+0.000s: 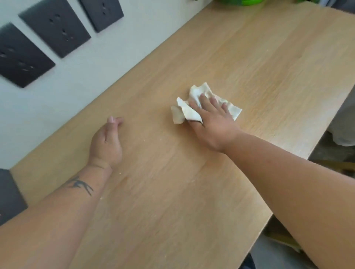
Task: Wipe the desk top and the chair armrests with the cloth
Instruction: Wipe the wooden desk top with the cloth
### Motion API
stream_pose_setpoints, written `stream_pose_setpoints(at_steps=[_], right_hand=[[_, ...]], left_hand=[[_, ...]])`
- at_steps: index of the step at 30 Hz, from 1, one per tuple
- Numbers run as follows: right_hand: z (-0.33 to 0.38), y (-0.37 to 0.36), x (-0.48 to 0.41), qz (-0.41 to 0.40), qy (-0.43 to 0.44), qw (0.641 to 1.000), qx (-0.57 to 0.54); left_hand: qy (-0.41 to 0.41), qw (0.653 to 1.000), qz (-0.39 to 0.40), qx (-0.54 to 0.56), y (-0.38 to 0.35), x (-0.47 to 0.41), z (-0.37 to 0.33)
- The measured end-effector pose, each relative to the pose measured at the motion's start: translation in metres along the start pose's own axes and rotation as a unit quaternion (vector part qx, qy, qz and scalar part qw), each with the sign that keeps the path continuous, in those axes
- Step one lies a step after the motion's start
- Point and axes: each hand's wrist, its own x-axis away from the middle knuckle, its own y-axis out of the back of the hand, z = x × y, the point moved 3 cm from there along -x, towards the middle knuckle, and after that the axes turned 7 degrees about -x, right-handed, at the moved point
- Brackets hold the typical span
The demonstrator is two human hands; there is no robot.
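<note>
A crumpled white cloth lies on the light wooden desk top near its middle. My right hand presses flat on the cloth, fingers spread over it, a fold wrapped over the thumb side. My left hand rests on the desk to the left, near the wall edge, fingers loosely curled and holding nothing. A few pale crumbs dot the wood between and below the hands. No chair armrest is in view.
A white wall with three dark socket plates runs along the desk's left edge. A green object sits at the far end. The desk's right edge drops to the floor, where pale things lie.
</note>
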Motion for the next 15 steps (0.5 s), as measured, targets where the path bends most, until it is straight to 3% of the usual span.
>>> stream_pose_setpoints(at_steps=[3,9,12,15], right_hand=[[0.014,-0.033,-0.022,0.018,-0.005,0.996,0.090],[0.101,-0.085,0.004,0.104,0.182,0.973,0.096],[0.124,-0.105,0.054,0.169,0.287,0.939,0.082],[0.129,-0.118,0.096,0.219,0.335,0.914,0.061]], left_hand=[[0.000,0.996,-0.006,0.085,0.001,-0.001,0.016],[-0.014,0.995,-0.002,0.099,0.004,-0.001,0.016],[0.002,0.995,0.040,0.095,0.005,-0.001,0.014],[0.025,0.992,0.099,0.070,0.012,0.002,0.005]])
